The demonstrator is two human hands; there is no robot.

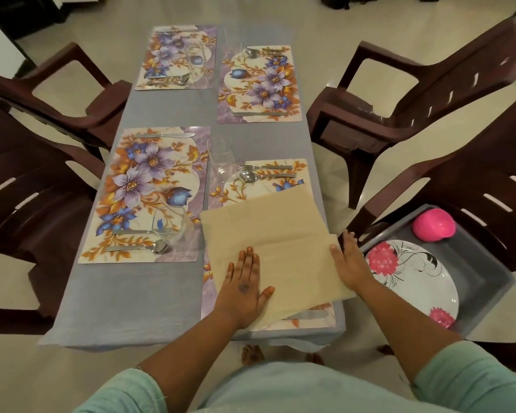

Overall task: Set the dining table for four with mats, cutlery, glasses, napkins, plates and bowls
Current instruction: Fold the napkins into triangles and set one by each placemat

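Your left hand (245, 281) lies flat, fingers spread, pressing the beige napkin (268, 242), which covers most of the near right mat (280, 171). Your right hand (347, 260) rests straight-fingered against the napkin's right edge, pinching nothing. Beside the table (125, 293), a grey tray (489, 263) holds a flowered plate (414, 278) and a pink bowl (432, 225).

Dim warm light, soft focus, fisheye-bent edges.
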